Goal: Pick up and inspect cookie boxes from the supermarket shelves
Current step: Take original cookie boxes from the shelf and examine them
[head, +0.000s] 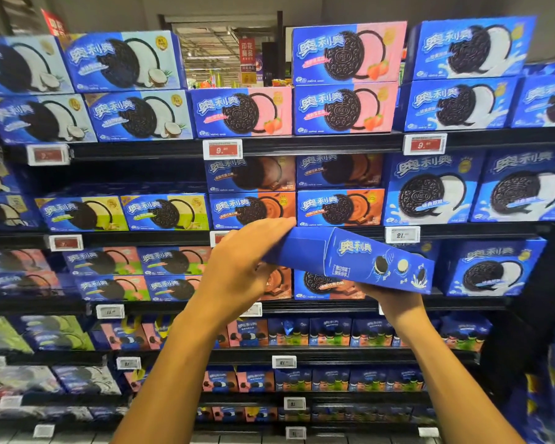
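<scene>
Your left hand (237, 267) and right hand (394, 296) grip a tilted blue Oreo box (350, 257) (contents unseen) before stocked shelves (302, 145); right fingers hidden beneath.

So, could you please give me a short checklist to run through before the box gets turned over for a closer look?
1. Left hand holds the blue box at its left end: ok.
2. Right hand supports it from beneath: ok, though its grip is mostly hidden.
3. Box clear of the shelf: ok.
4. Box undamaged: cannot tell; only two faces show.
5. Printed side readable: ok.
6. Price tag for this box: cannot tell.
</scene>
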Demonstrator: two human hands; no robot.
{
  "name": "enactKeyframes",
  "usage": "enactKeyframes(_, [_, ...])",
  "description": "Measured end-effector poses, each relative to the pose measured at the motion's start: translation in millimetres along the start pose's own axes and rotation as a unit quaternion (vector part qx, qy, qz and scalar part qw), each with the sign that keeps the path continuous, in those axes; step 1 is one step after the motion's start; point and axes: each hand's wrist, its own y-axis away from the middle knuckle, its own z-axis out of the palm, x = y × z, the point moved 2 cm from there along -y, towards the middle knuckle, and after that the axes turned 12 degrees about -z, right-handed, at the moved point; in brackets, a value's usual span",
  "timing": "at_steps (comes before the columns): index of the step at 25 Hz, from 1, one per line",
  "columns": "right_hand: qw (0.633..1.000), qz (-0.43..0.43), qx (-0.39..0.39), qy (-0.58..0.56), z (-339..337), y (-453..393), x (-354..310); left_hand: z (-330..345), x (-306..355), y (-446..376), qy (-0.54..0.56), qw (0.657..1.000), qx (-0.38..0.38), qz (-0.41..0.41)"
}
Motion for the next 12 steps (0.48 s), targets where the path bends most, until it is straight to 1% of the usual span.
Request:
enactKeyframes(2, [1.0, 0.007, 0.001, 0.006, -1.0, -0.3, -3.9, 1.4, -10.9, 0.5, 0.014, 1.0, -0.003, -0.023])
enactKeyframes(3, [1.0, 0.006, -0.005, 0.001, -3.0, -1.6, -7.5, 2.5, -19.0, 0.9, 0.027, 0.998, -0.007, -0.051])
enactKeyframes(4, [0.999, 0.009, -0.01, -0.029, -4.9, -3.7, -11.1, 3.4, -28.5, 1.2, 0.042, 0.995, -0.015, -0.087])
enactKeyframes(6, [0.998, -0.037, -0.047, -0.026, -11.0, -7.6, -19.4, 6.0, -48.7, 4.4, 0.085, 0.983, -0.029, -0.162])
enactKeyframes(8, [0.989, -0.089, -0.109, 0.036, -12.1, -6.8, -33.1, 10.9, -69.2, 10.0, 0.131, 0.963, -0.009, -0.234])
enactKeyframes(9, [0.985, -0.1, -0.13, 0.046, -10.9, -5.7, -39.9, 14.4, -78.1, 12.4, 0.147, 0.952, 0.006, -0.269])
enactKeyframes(10, [0.984, -0.107, -0.137, 0.032, -9.3, -5.2, -45.3, 18.6, -85.8, 14.6, 0.16, 0.942, 0.02, -0.294])
enactKeyframes(12, [0.981, -0.135, -0.137, 0.011, -6.0, -5.3, -52.7, 24.6, -93.3, 16.9, 0.186, 0.928, 0.035, -0.32])
